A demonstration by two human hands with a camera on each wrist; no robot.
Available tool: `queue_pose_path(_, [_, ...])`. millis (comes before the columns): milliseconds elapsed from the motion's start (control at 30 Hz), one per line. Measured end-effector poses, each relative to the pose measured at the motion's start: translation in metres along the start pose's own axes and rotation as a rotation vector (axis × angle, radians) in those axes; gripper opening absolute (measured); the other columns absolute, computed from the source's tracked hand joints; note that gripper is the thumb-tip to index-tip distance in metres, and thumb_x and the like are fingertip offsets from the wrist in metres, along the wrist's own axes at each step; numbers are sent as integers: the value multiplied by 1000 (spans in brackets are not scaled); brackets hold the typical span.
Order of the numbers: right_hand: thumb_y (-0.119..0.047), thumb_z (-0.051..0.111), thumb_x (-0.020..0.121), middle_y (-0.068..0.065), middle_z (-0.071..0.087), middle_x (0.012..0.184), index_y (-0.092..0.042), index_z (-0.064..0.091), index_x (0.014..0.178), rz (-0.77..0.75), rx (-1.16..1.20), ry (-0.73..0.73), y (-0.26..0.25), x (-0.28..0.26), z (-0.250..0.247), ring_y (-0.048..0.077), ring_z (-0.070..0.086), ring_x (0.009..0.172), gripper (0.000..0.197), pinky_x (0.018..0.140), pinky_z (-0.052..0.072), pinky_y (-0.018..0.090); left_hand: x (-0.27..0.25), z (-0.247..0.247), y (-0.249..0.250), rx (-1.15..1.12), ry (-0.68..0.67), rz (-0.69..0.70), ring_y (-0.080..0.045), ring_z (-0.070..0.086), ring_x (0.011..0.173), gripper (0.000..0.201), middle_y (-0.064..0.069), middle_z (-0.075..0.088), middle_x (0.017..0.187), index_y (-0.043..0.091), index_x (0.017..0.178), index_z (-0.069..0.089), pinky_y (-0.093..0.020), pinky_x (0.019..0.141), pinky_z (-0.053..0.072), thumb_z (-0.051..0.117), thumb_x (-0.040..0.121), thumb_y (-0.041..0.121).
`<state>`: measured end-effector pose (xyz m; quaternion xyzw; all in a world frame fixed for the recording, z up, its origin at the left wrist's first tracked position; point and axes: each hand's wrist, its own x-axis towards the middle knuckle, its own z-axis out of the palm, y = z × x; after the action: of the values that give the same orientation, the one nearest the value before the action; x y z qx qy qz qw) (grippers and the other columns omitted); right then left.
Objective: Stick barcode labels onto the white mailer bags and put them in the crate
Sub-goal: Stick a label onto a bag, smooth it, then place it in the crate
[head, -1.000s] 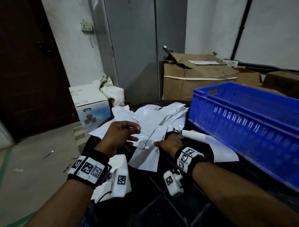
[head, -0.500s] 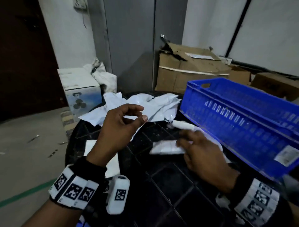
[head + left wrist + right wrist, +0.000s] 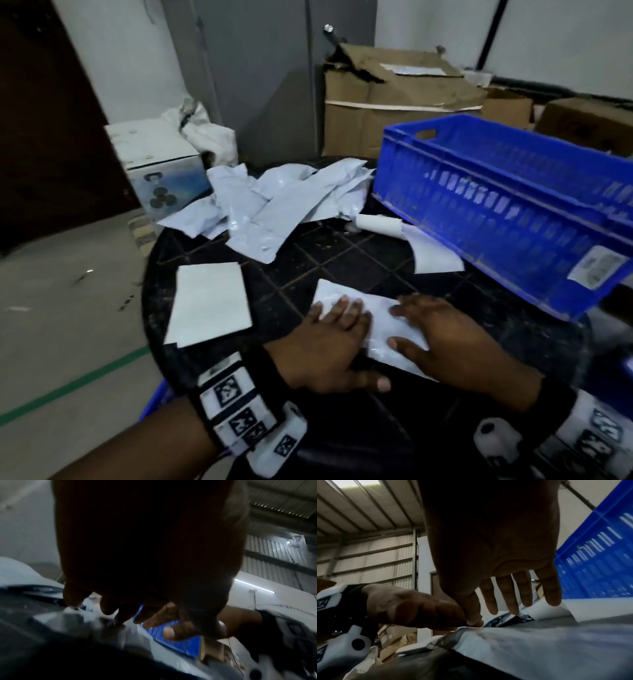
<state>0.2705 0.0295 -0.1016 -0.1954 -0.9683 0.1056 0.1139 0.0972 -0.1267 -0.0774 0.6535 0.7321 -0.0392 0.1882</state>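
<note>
A: Your hands?
B: Your left hand (image 3: 329,339) and right hand (image 3: 442,337) both lie flat, fingers straight, pressing one white mailer bag (image 3: 376,320) onto the black table (image 3: 342,260)

A: Beyond?
B: Label roll (image 3: 378,224) beside the blue crate (image 3: 507,209); mailer pile (image 3: 284,202) farthest

Black wristbands (image 3: 239,407) with white marker tags
</note>
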Motion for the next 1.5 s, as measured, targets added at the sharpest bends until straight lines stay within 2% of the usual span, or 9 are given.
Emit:
queue_pose_path(133, [-65,56,85,-7,73,117,-27,72,119,-81,102,-9,-21,30,-17,15,69,107,53,95,53,30,-30,-31,-13,-277,110,5,-17,20,155,90,-4,25,168,19,161,24,-42,126,20,60,92,64])
queue_pose_path(267, [-52,73,87,-13,74,109,-30,73,117,-152,189,-7,-52,66,-25,6,69,102,37,89,56,32,-75,-49,-76,-310,391,-112,6,55,116,72,10,60,143,34,147,51,-12,99,43,72,84,64])
queue_pose_path(367, [-54,74,86,-14,75,108,-29,73,117,-165,257,-32,-64,88,-12,1,69,100,40,92,54,30,-96,-30,-126,13,264,-363,-18,43,143,103,0,41,160,33,155,39,-31,113,40,62,66,81])
queue_pose_path(467, [-54,74,86,-13,76,109,-27,73,118,-174,293,-88,-73,102,2,0,69,100,42,93,54,27,-107,-8,-145,120,97,-414,-25,40,146,94,-8,31,164,25,160,28,-35,113,40,69,82,58])
queue_pose_path(733, [-44,79,88,-11,76,102,-24,74,116,-158,450,-155,-98,123,1,-4,69,93,35,84,52,11,-110,-33,-161,120,434,-399,-16,70,106,37,12,76,108,39,120,69,-33,83,55,51,88,44])
queue_pose_path(933, [-43,84,82,-9,76,104,-26,73,118,-149,461,-269,-116,133,13,0,70,94,40,92,57,27,-106,-26,-178,37,-13,-430,-27,37,149,115,-12,23,168,26,163,14,-32,118,35,80,74,56])
queue_pose_path(1133, [-40,84,82,-7,76,104,-24,72,120,-129,466,-316,-123,135,25,2,70,93,43,93,58,31,-102,-25,-187,436,125,-256,-27,66,106,64,-5,69,119,33,146,43,-34,89,53,54,84,47])
queue_pose_path(1333, [-47,85,79,-4,70,111,-26,54,141,19,635,-272,-117,134,26,11,71,95,73,96,58,39,-127,-86,-184,46,577,-154,-22,71,71,55,0,75,85,33,126,66,-32,66,57,49,75,44])
queue_pose_path(1500, [-54,92,67,-17,70,117,-31,46,140,25,771,-249,-133,126,30,-1,67,107,89,99,55,32,-129,-125,-181,-488,573,-95,-28,74,73,27,-4,78,90,18,115,70,-42,63,63,68,90,8])
